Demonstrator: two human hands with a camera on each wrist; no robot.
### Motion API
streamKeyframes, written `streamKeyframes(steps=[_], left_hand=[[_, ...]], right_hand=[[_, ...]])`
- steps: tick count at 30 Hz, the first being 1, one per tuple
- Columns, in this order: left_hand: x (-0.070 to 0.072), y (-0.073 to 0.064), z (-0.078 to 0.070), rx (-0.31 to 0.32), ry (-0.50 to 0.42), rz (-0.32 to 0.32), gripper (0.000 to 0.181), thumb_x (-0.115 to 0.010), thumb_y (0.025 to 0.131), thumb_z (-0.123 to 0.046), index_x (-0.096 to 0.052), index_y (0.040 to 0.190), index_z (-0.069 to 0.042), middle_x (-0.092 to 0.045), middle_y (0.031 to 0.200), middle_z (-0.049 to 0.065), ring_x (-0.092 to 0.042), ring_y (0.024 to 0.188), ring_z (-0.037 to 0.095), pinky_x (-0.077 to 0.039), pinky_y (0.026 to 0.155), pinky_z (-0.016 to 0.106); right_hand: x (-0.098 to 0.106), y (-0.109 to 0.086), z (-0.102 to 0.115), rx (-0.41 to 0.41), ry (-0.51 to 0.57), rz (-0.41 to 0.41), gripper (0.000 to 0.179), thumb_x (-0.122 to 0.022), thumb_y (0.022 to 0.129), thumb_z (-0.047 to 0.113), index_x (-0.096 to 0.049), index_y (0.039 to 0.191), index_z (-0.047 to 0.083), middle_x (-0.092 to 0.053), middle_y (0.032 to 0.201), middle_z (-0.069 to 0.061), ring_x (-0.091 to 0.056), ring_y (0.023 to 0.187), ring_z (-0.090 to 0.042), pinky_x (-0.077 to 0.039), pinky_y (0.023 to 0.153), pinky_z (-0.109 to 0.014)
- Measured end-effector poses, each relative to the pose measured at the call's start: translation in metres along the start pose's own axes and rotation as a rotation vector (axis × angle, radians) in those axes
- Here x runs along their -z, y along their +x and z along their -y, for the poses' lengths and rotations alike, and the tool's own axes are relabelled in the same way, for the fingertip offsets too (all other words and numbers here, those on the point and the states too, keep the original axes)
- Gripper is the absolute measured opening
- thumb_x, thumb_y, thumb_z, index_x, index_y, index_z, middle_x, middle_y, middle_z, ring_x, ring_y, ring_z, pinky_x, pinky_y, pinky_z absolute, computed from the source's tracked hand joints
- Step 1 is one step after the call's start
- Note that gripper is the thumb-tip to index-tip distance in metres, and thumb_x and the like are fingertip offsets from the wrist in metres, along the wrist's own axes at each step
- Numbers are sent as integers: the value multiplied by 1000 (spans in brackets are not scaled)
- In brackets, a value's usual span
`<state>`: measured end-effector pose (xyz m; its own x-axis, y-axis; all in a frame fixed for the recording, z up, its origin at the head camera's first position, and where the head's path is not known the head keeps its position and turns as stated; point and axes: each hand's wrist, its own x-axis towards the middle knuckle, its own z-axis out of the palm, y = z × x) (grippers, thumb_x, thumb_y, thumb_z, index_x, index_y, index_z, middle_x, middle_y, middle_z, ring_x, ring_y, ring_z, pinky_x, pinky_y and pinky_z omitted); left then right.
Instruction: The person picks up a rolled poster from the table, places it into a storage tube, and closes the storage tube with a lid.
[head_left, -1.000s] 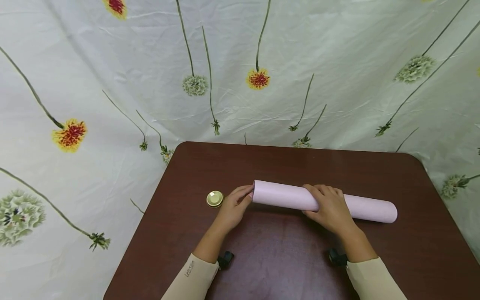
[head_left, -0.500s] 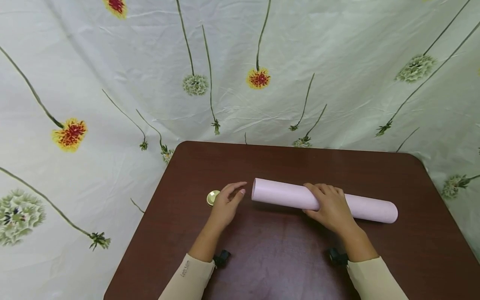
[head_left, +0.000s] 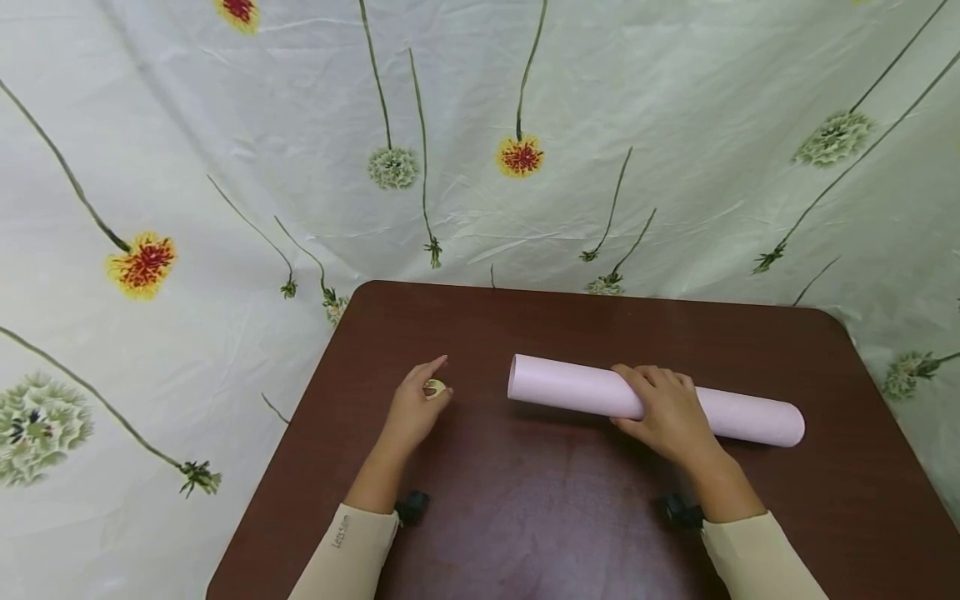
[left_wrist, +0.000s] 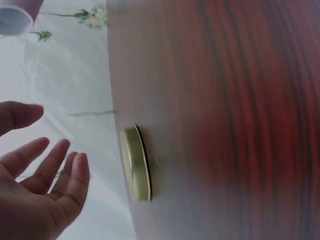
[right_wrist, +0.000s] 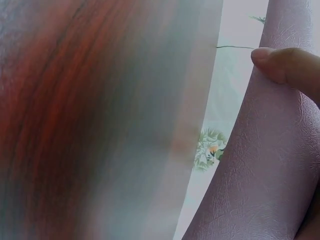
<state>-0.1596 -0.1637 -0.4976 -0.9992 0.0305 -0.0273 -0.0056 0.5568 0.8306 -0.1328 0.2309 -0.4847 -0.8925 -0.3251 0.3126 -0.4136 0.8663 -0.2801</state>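
A long pale pink tube [head_left: 566,386] lies slantwise above the right half of the table, its left end hollow and slightly raised. My right hand [head_left: 667,417] grips it round the middle; in the right wrist view the thumb [right_wrist: 290,70] presses on its finely creased surface [right_wrist: 265,160]. My left hand [head_left: 408,410] hovers over a round gold lid [head_left: 435,388], partly hiding it in the head view. From the left wrist, the lid [left_wrist: 137,165] lies on the table, apart from the loosely bent fingers [left_wrist: 77,175].
A dark reddish-brown table [head_left: 525,500] with rounded corners carries everything. Behind and to the left hangs a pale cloth [head_left: 300,125] printed with flowers, close against the table's far edge. Small black wrist cameras [head_left: 412,507] sit by both cuffs.
My left hand has come away from the tube's hollow left end and moved left, over the gold lid. My right hand has kept its grip, with the tube nearly still.
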Motion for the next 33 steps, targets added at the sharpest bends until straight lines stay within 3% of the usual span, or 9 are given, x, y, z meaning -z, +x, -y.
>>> streamKeyframes(steps=[6, 10, 20, 27, 33], left_hand=[[11, 1, 12, 34, 152, 41, 68, -73, 89, -16, -47, 151, -12, -47, 152, 18, -48, 136, 44, -43, 109, 59], [14, 3, 20, 43, 232, 54, 71, -75, 87, -18, -47, 151, -8, -46, 151, 20, -38, 142, 44, -38, 112, 59], [18, 7, 27, 38, 305, 68, 71, -79, 84, -16, -50, 146, 0, -50, 143, 26, -43, 135, 47, -41, 109, 58], [16, 9, 34, 72, 357, 103, 84, -82, 83, -19, -40, 152, 2, -45, 146, 27, -41, 137, 48, -41, 109, 59], [11, 8, 35, 76, 418, 63, 80, -83, 80, -19, -46, 146, 6, -50, 141, 27, -46, 131, 47, -43, 105, 60]], right_hand=[[4, 1, -1, 13, -23, 5, 78, -90, 72, 32, -56, 140, 18, -65, 117, -14, -60, 112, -40, -40, 95, -58], [7, 1, -3, 18, -38, 10, 78, -91, 72, 31, -56, 140, 18, -65, 116, -14, -61, 111, -40, -40, 95, -59], [6, -3, -5, 16, -37, 29, 77, -89, 74, 32, -55, 140, 17, -65, 116, -15, -60, 112, -42, -39, 96, -60], [5, -3, -5, 20, -41, 30, 77, -89, 73, 32, -55, 140, 16, -65, 116, -15, -60, 112, -42, -40, 95, -60], [3, -3, -4, 15, -36, 40, 77, -89, 74, 33, -54, 141, 17, -64, 117, -15, -59, 113, -42, -39, 97, -60]])
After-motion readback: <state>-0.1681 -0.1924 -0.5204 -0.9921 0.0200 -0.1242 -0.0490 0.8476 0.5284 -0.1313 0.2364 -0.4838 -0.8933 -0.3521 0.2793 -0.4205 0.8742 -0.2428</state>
